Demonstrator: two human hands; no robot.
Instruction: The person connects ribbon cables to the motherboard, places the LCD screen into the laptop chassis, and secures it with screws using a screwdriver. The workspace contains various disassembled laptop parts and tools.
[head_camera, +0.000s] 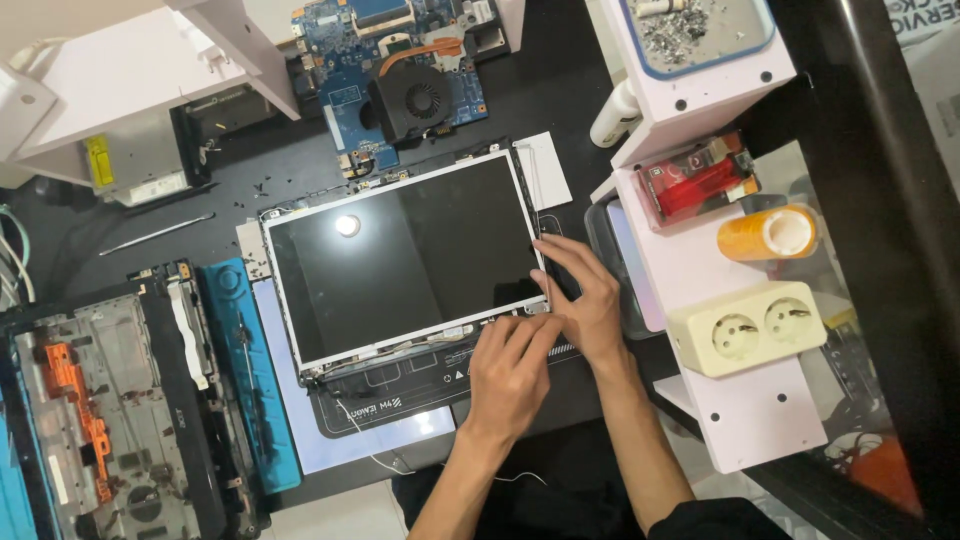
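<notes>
Because both hands meet at the near right corner of the bare laptop display panel, the work sits close to the body: the left hand lies with fingers together, flat on the panel's lower edge, pressing rather than gripping, while the right hand rests spread along the right edge, fingertips on the frame, clamped on nothing. The panel lies face up, tilted, on a dark work mat that shields it. Left, an emptied laptop base waits aside. Farther off lies the blue motherboard with its fan; a cream double socket sits right.
</notes>
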